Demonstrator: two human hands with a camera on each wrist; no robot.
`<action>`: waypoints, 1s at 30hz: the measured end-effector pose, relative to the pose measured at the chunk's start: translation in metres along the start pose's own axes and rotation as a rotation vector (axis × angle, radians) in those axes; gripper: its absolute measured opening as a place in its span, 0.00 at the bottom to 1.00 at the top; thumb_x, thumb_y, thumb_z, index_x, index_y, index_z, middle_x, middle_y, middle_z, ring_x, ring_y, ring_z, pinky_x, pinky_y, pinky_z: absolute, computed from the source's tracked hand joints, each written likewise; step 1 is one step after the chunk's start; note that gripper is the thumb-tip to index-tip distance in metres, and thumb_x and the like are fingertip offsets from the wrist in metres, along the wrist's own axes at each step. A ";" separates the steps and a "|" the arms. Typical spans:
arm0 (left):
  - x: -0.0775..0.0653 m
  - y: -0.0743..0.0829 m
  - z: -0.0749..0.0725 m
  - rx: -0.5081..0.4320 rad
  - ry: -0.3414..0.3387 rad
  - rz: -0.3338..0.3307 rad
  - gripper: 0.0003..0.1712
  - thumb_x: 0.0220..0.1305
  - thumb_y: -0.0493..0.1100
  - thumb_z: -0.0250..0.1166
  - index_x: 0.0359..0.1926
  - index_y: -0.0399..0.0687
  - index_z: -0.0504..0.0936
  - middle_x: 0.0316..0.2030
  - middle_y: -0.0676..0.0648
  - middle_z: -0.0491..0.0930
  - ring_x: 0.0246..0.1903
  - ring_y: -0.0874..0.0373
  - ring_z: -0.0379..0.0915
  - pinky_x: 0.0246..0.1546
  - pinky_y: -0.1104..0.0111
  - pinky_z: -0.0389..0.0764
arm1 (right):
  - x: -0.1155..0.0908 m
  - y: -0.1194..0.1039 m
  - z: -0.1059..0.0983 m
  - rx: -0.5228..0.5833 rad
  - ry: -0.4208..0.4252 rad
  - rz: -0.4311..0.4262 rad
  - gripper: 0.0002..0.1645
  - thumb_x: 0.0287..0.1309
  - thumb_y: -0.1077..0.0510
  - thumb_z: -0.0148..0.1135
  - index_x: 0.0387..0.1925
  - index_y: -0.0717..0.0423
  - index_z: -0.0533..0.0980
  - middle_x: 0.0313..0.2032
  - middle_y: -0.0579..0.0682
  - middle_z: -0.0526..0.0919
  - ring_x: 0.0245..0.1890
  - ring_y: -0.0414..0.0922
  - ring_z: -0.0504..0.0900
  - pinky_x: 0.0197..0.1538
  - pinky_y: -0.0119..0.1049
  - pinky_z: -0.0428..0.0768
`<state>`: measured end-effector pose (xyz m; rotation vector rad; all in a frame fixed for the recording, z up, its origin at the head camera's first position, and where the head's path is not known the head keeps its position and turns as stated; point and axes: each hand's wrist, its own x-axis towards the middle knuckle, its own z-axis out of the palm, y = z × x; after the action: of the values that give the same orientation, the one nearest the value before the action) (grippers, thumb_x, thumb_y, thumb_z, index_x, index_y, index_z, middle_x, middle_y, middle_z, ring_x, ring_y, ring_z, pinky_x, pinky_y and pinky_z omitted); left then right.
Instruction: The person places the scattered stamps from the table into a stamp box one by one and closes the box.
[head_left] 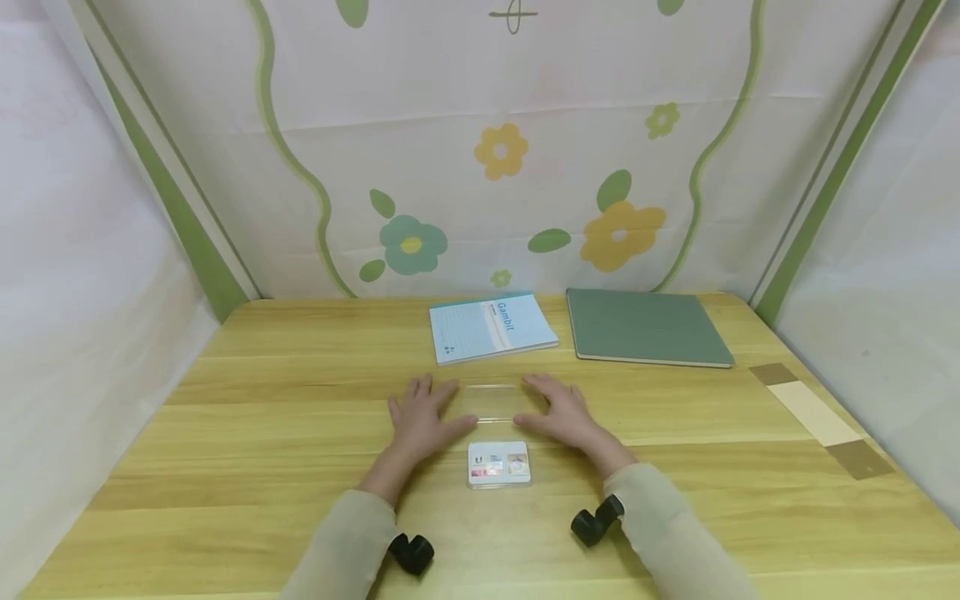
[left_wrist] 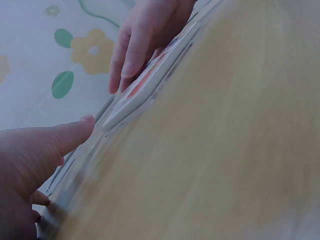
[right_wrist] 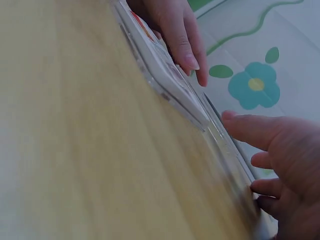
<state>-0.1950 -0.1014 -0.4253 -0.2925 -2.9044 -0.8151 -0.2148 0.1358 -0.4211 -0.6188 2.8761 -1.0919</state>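
Note:
A clear, flat plastic cover lies on the wooden table between the two hands. My left hand is at its left side, fingers spread and the thumb tip right at the near left corner. On the other side my right hand mirrors it, fingers extended, thumb at the near right corner. Closer to me sits a white printed pack of cards in a clear plastic tray, its edge showing in the left wrist view as a white slab. Neither hand touches that pack.
Behind the hands lies a light blue booklet marked Gambit. A dark green hardcover book is to its right, near the back edge. Tape strips run along the table's right side. Floral cloth encloses the table.

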 end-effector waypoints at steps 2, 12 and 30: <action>0.000 0.002 0.002 0.021 -0.011 -0.005 0.41 0.44 0.70 0.55 0.57 0.55 0.67 0.61 0.34 0.51 0.60 0.38 0.36 0.49 0.40 0.28 | 0.001 0.000 0.001 -0.042 -0.008 0.001 0.42 0.42 0.41 0.62 0.58 0.55 0.64 0.59 0.57 0.59 0.60 0.53 0.51 0.56 0.57 0.33; 0.001 0.004 0.007 0.076 -0.017 -0.002 0.40 0.45 0.70 0.54 0.57 0.57 0.67 0.62 0.34 0.47 0.60 0.37 0.33 0.49 0.40 0.27 | 0.004 -0.002 0.007 -0.205 -0.017 -0.004 0.42 0.42 0.35 0.58 0.57 0.51 0.65 0.61 0.58 0.54 0.61 0.55 0.47 0.55 0.58 0.34; -0.007 0.011 -0.003 -0.044 -0.007 0.023 0.39 0.46 0.70 0.54 0.57 0.56 0.67 0.61 0.36 0.52 0.59 0.37 0.40 0.49 0.39 0.31 | -0.005 -0.015 -0.008 0.049 -0.022 0.009 0.41 0.40 0.41 0.64 0.56 0.55 0.66 0.60 0.59 0.56 0.59 0.57 0.51 0.55 0.59 0.41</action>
<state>-0.1855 -0.0949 -0.4179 -0.3336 -2.8871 -0.8763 -0.2060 0.1323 -0.4062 -0.6107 2.8215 -1.1427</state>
